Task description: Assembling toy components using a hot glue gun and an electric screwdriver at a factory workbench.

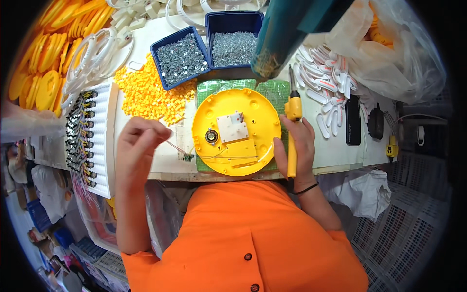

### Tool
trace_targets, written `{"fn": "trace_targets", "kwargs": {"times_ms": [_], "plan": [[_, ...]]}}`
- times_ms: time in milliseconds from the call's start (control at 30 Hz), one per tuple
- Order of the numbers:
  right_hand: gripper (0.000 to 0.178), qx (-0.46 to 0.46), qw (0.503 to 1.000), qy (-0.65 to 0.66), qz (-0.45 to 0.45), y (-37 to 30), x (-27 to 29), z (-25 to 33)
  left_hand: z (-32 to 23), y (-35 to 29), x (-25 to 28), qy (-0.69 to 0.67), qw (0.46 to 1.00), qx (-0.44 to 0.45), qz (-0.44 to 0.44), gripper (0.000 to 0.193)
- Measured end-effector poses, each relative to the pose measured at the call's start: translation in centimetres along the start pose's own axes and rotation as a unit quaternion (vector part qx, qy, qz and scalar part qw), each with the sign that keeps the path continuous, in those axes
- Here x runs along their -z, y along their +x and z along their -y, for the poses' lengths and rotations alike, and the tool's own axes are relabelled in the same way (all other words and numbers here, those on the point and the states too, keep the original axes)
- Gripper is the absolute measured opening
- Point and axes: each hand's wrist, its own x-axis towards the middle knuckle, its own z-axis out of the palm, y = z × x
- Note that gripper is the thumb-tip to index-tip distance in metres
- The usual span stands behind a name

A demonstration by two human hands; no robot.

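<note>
A round yellow plastic housing (265,117) lies with its inside up on a green mat (204,90). Fixed in it are a white box (226,130), a small round speaker (211,136) and a yellow rectangular cover (242,152) with thin wires across it. My left hand (138,141), left of the housing, pinches thin wires (174,146) that run to a small circuit board (187,157) at the housing's left edge. My right hand (300,146) holds a yellow electric screwdriver (292,158), bit pointing away from me; its fingertips are close to the housing's right rim.
Two blue bins (206,52) of screws stand behind the mat, beside loose yellow pieces (146,92). A white foam tray (102,141) carries wired speakers. White handle-shaped parts (321,78) and a black phone (353,121) lie right. A teal post (287,34) hangs overhead.
</note>
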Motion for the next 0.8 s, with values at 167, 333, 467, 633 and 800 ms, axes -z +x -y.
{"fn": "trace_targets", "kwargs": {"times_ms": [167,333,467,633,800], "plan": [[0.042,-0.023,0.997,0.059,-0.042,0.0,1.2,-0.2,1.0,0.5,-7.7,0.209,0.969,0.078,0.102,0.013],[0.032,-0.143,0.922,0.354,-0.07,-0.5,1.0,2.3,2.6,1.0,-11.7,0.382,0.898,-0.077,0.204,0.013],[0.039,-0.145,0.915,0.373,-0.042,-0.2,0.7,3.0,3.4,1.1,-12.5,0.388,0.893,-0.101,0.204,0.012],[0.05,-0.104,0.923,0.367,-0.051,0.2,0.2,3.1,3.7,0.9,-12.8,0.382,0.899,-0.1,0.188,0.012],[0.051,-0.099,0.926,0.359,-0.052,0.2,0.2,3.2,3.8,0.7,-13.0,0.389,0.897,-0.087,0.192,0.012]]}}
